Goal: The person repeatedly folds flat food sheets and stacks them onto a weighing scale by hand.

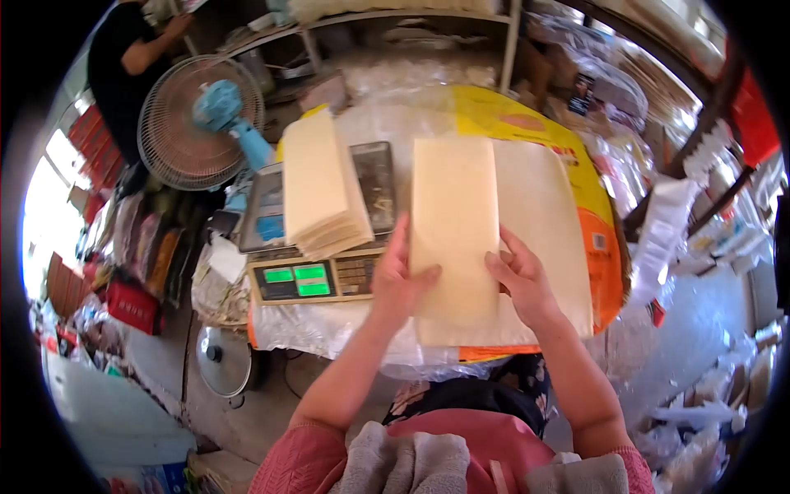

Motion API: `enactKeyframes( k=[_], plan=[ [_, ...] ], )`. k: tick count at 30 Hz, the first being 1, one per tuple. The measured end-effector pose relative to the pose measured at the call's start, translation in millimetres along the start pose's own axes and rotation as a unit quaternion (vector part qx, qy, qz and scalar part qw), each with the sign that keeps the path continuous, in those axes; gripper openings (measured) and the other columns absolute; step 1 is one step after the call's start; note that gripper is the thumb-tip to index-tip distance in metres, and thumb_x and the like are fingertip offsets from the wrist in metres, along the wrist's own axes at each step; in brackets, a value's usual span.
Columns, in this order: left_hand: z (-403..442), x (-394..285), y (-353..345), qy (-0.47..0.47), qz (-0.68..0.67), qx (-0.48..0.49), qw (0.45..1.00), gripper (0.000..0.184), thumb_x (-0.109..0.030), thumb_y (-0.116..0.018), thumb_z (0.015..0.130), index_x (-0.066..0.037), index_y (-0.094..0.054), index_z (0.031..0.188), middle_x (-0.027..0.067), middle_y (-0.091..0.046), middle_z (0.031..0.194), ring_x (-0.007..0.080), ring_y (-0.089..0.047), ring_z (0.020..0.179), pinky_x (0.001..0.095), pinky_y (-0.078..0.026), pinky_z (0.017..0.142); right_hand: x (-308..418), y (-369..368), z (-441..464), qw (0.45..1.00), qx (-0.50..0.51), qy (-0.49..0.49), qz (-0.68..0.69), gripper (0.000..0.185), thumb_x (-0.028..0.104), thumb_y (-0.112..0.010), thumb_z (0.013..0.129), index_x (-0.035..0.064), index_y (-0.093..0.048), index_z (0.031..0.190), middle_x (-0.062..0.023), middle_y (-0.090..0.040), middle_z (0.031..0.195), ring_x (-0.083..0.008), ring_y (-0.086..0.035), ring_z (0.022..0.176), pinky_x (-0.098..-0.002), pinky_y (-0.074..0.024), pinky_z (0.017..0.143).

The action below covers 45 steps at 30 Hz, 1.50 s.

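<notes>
Upright between both hands is a folded cream-coloured sheet (454, 214), long and narrow. My left hand (399, 280) grips its left edge, thumb lying over the front. On the opposite edge, my right hand (522, 276) pinches it between thumb and curled fingers. Beneath it and to the right lies a wider cream sheet or pile of sheets (543, 239). Left of my hands, a stack of similar folded sheets (323, 185) sits on the tray of a digital scale (355, 276), whose displays glow green. I cannot tell what the sheets are made of.
Yellow and orange printed sacking (605, 255) and clear plastic cover the work surface. A fan (202, 123) stands at the far left, near a person in black (123, 74). A glass pot lid (224, 362) is low at the left. Plastic bags (671, 222) crowd the right.
</notes>
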<state>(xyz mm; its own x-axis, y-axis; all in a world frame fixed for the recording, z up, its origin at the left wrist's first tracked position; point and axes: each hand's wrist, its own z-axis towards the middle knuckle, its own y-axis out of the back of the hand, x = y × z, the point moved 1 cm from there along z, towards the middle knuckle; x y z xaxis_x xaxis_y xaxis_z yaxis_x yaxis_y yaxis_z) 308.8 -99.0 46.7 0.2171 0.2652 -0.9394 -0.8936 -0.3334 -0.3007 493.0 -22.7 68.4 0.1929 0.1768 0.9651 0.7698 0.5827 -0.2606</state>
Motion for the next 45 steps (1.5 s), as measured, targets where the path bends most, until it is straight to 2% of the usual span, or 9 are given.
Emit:
enactKeyframes(
  k=[3,14,16,19,22,26,31,41,45],
  plan=[
    [30,-77,42,-0.120,0.026,-0.072,0.990,0.087,0.011,-0.062,0.076,-0.005,-0.020,0.150,0.0121,-0.053,0.131,0.0194,-0.057,0.113,0.0322,-0.048,0.094,20,-19,4,0.997,0.055,-0.006,-0.055,0.057,0.014,-0.055,0.097,0.0004,-0.028,0.145,-0.0147,-0.062,0.116,-0.0181,-0.066,0.088,-0.0276,-0.0532,0.075],
    [117,-98,189,0.077,0.200,-0.129,0.968,0.069,0.001,-0.060,0.078,-0.003,-0.037,0.143,0.0135,-0.056,0.127,0.0219,-0.060,0.107,0.0337,-0.048,0.093,-36,4,4,0.976,0.024,-0.049,-0.210,0.046,0.013,-0.058,0.093,0.0000,-0.043,0.135,-0.0143,-0.065,0.111,-0.0218,-0.069,0.084,-0.0282,-0.0533,0.074],
    [133,-121,198,0.142,0.317,-0.092,0.933,0.067,-0.007,-0.062,0.081,-0.005,-0.038,0.143,0.0117,-0.053,0.132,0.0221,-0.056,0.114,0.0338,-0.046,0.095,-21,-12,10,0.930,0.006,0.041,-0.365,0.046,0.014,-0.059,0.092,0.0024,-0.045,0.134,-0.0148,-0.064,0.113,-0.0264,-0.069,0.088,-0.0311,-0.0538,0.078],
    [172,-136,179,-0.093,0.540,-0.162,0.821,0.070,-0.034,-0.063,0.085,-0.010,-0.037,0.145,0.0189,-0.037,0.146,0.0306,-0.038,0.134,0.0435,-0.034,0.107,21,-73,35,0.837,0.061,0.264,-0.476,0.051,0.019,-0.062,0.089,0.0064,-0.045,0.134,-0.0179,-0.050,0.131,-0.0354,-0.054,0.113,-0.0397,-0.0453,0.095],
    [198,-131,144,-0.066,0.699,-0.150,0.696,0.070,-0.058,-0.047,0.088,-0.022,-0.035,0.147,0.0137,-0.022,0.156,0.0350,-0.017,0.144,0.0561,-0.015,0.112,34,-136,78,0.744,0.107,0.423,-0.506,0.056,0.023,-0.061,0.088,0.0021,-0.042,0.135,-0.0200,-0.038,0.143,-0.0356,-0.037,0.131,-0.0464,-0.0321,0.108],
    [233,-5,199,0.003,0.765,-0.049,0.643,0.069,-0.068,-0.034,0.088,-0.030,-0.035,0.146,0.0091,-0.017,0.158,0.0387,-0.011,0.144,0.0635,-0.006,0.111,-29,-157,115,0.684,0.133,0.370,-0.615,0.064,0.024,-0.062,0.087,-0.0023,-0.036,0.140,-0.0183,-0.036,0.145,-0.0344,-0.031,0.137,-0.0467,-0.0253,0.113],
    [183,-31,141,0.035,0.774,-0.088,0.626,0.066,-0.066,-0.031,0.091,-0.030,-0.034,0.147,0.0089,-0.018,0.158,0.0386,-0.010,0.145,0.0617,-0.003,0.112,-70,-146,117,0.722,0.157,0.332,-0.586,0.068,0.021,-0.062,0.085,-0.0035,-0.032,0.142,-0.0197,-0.033,0.147,-0.0338,-0.025,0.140,-0.0472,-0.0237,0.113],
    [183,-37,136,0.055,0.777,-0.089,0.621,0.061,-0.061,-0.032,0.094,-0.032,-0.032,0.147,0.0065,-0.017,0.158,0.0361,-0.009,0.145,0.0585,-0.004,0.113,106,-120,-15,0.886,0.225,0.321,-0.247,0.016,0.016,-0.061,0.087,0.0065,-0.060,0.100,-0.0056,-0.062,0.081,-0.0231,-0.062,0.068,-0.0375,-0.0508,0.059],
    [181,-39,131,0.066,0.779,-0.088,0.617,0.060,-0.060,-0.031,0.094,-0.032,-0.031,0.148,0.0059,-0.016,0.158,0.0353,-0.009,0.145,0.0575,-0.003,0.114,137,-115,-51,0.797,0.235,0.521,-0.195,0.019,0.009,-0.062,0.083,-0.0010,-0.057,0.098,-0.0104,-0.054,0.075,-0.0267,-0.058,0.062,-0.0346,-0.0473,0.053]
  ],
)
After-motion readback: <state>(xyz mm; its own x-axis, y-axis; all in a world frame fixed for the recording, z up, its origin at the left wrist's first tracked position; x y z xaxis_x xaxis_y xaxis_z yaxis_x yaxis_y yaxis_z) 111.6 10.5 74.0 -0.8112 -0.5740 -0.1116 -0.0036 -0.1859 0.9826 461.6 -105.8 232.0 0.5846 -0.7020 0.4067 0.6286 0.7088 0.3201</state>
